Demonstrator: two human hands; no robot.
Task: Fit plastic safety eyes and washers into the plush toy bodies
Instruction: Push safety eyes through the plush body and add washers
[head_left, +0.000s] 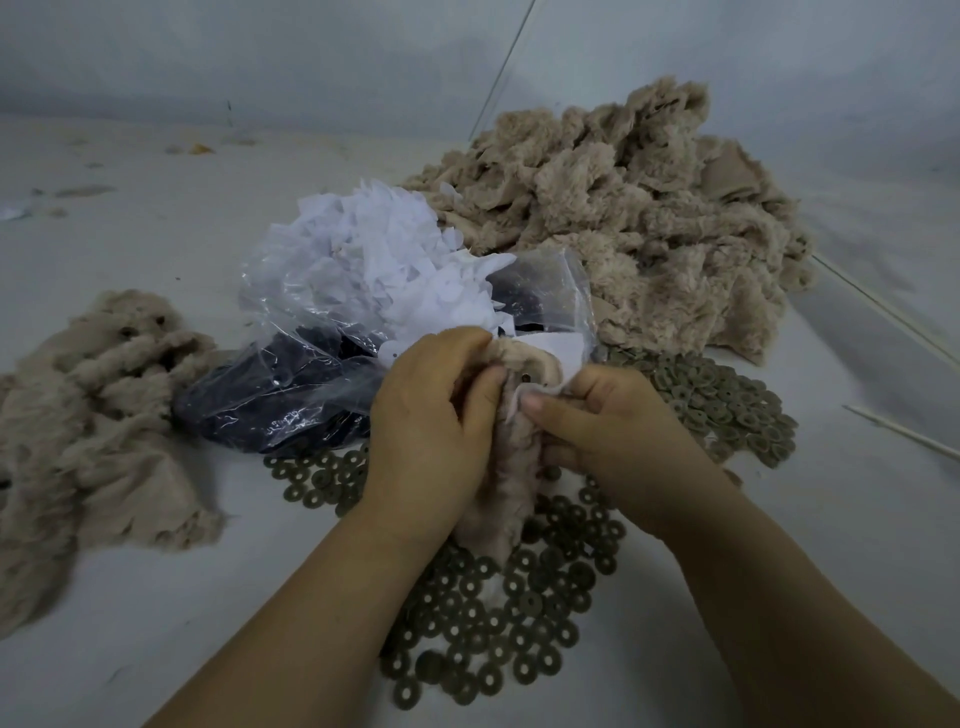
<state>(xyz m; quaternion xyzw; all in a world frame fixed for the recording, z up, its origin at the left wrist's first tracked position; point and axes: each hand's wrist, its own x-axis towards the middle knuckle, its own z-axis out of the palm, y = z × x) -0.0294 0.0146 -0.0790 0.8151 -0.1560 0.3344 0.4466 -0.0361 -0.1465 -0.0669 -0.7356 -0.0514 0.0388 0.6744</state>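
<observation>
So we've got a pale surface covered in stuff. Biggest thing on it is the heap of beige plush bodies at the far right, piled against the back. On the left edge there's a smaller heap of plush bodies, a few with dark dots showing in the fur (could be eyes, we can't really tell). Between the two heaps sits a clear plastic bag with dark pieces inside, and a bunch of white paper scraps spilling over the top of it.

Olive-grey washers are scattered all over the near middle, with another patch of them at the right, just beside the big heap. A thin pale stick lies at the right edge.

In the centre, over the washers, we're holding one plush body between both hands. The left hand is curled round its left side, fingers gripping the fur. The right hand pinches the top right edge, thumb pressed against a pale bit of lining. There's a small round hole in the fabric just above that thumb.
</observation>
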